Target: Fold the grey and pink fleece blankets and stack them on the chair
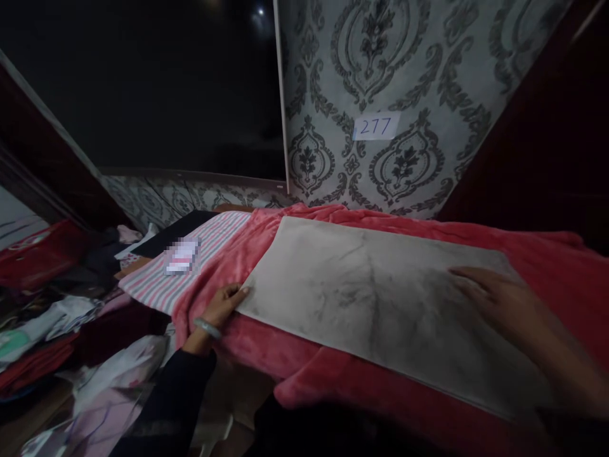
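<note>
A flat, rectangular grey-beige sheet (342, 279), cloth or thin mat by its look, lies spread out with dark smudges and creases across it. Beneath it is a plush red blanket (304, 355). My left hand (223, 308), a bangle on its wrist, pinches the sheet's near left corner between thumb and fingers. On the right side of the sheet my right hand (495, 298) rests with its fingers stretched out and holds nothing. The sheet's near right part is partly hidden by my right forearm.
Left of the blanket lies a pink, grey and white striped cloth (214, 241) with a blurred-out item on top. Piled clothes and bags (71, 324) crowd the left. A large dark screen (143, 89) and patterned wallpaper with a paper label (375, 126) stand behind.
</note>
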Tool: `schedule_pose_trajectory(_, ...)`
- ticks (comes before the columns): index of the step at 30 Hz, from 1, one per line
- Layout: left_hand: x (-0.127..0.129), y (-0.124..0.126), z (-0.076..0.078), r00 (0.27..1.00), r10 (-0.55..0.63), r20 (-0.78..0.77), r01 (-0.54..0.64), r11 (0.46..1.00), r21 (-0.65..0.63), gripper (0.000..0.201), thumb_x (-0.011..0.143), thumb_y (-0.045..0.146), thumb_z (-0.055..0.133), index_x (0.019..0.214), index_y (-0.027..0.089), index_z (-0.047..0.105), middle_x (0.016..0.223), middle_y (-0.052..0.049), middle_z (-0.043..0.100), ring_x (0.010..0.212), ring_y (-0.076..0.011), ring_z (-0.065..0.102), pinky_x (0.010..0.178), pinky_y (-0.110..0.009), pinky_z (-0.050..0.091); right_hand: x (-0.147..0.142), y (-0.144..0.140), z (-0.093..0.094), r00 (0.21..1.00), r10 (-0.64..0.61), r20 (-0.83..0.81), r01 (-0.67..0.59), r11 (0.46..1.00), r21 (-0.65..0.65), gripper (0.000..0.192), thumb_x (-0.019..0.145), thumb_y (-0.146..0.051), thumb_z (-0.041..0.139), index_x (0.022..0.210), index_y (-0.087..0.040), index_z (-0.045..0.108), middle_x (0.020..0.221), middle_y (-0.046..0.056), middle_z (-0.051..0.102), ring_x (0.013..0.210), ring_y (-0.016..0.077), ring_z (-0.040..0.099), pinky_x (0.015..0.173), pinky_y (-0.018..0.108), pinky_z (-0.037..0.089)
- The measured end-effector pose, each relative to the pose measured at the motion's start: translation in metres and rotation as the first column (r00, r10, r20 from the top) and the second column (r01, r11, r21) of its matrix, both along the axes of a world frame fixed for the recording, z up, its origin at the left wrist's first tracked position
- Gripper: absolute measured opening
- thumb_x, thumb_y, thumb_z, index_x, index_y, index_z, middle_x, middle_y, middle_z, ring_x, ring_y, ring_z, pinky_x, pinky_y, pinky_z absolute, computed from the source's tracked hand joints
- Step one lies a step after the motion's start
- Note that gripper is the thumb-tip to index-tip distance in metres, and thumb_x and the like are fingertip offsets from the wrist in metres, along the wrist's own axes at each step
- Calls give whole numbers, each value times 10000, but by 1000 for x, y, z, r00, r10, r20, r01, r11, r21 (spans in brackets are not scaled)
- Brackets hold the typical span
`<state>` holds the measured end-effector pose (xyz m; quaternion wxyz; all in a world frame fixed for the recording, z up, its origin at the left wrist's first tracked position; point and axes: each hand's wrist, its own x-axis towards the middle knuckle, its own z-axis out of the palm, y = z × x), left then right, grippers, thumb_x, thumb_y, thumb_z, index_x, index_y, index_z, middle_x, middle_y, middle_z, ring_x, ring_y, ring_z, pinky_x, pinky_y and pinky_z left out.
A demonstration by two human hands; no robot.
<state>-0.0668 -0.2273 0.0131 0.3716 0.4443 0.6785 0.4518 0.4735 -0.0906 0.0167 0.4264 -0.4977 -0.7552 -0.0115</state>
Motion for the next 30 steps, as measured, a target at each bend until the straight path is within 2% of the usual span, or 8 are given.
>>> schedule_pose_trajectory(2, 1, 0, -3, 1000, 23, -15, -23, 999, 23, 576, 552, 731, 765, 631, 176, 632, 579, 18, 510, 570, -136, 449, 534, -262, 335, -56, 41, 12, 989, 125, 80, -111, 981, -156, 265, 874, -435, 577, 983, -291, 771, 1070, 70, 772, 1008, 336, 724, 889, 460, 586)
schedule_pose_trajectory(4, 2, 1, -7, 998, 50, -32, -48, 998, 51, 593, 570, 767, 733, 616, 188, 612, 586, 18, 495, 577, -144, 439, 528, -267, 333, -116, 78, 24, 975, 179, 131, -141, 956, -258, 259, 868, -327, 587, 1013, -241, 784, 1109, 83, 769, 1061, 323, 716, 945, 451, 572)
schedule_pose_trajectory(7, 2, 2, -14, 996, 71, -61, -67, 996, 66, 610, 599, 799, 692, 607, 195, 599, 599, 11, 490, 598, -154, 442, 549, -276, 351, -196, 120, 33, 953, 231, 194, -166, 938, -304, 293, 893, -248, 591, 1124, -205, 767, 1178, 88, 752, 1108, 284, 705, 968, 402, 560)
schedule_pose_trajectory(9, 1, 4, -17, 995, 84, -59, -80, 995, 54, 622, 606, 816, 668, 601, 199, 589, 595, 12, 475, 593, -152, 425, 551, -279, 347, -237, 141, 32, 942, 239, 236, -154, 932, -328, 321, 919, -223, 584, 1196, -168, 737, 1215, 108, 737, 1125, 267, 698, 970, 368, 547)
schedule_pose_trajectory(12, 2, 4, -20, 994, 100, -45, -99, 995, 29, 614, 617, 816, 647, 590, 207, 569, 588, 13, 450, 582, -148, 397, 538, -279, 325, -277, 164, 24, 926, 261, 275, -154, 922, -356, 369, 963, -254, 570, 1275, -94, 684, 1218, 149, 729, 1149, 268, 681, 976, 351, 513)
schedule_pose_trajectory(17, 8, 1, -19, 993, 109, -37, -108, 994, 26, 561, 681, 752, 626, 601, 205, 529, 592, 26, 413, 591, -130, 369, 536, -256, 293, -308, 185, 5, 898, 290, 333, -129, 894, -430, 370, 1003, -253, 473, 1236, -83, 704, 1222, 163, 719, 1163, 282, 655, 985, 356, 469)
schedule_pose_trajectory(21, 7, 1, -25, 995, 93, -19, -93, 996, 4, 522, 746, 693, 600, 636, 189, 519, 602, 39, 400, 589, -105, 349, 537, -235, 277, -318, 194, -7, 878, 241, 413, -60, 912, -405, 359, 991, -266, 496, 1210, -95, 723, 1203, 200, 715, 1111, 310, 648, 910, 377, 460)
schedule_pose_trajectory(30, 9, 3, -31, 989, 137, -57, -135, 990, 34, 500, 790, 639, 589, 599, 186, 495, 583, 41, 388, 568, -92, 336, 509, -226, 255, -321, 212, -7, 855, 168, 490, 1, 946, -325, 345, 1014, -228, 459, 1184, -70, 714, 1116, 204, 730, 976, 259, 638, 764, 328, 394)
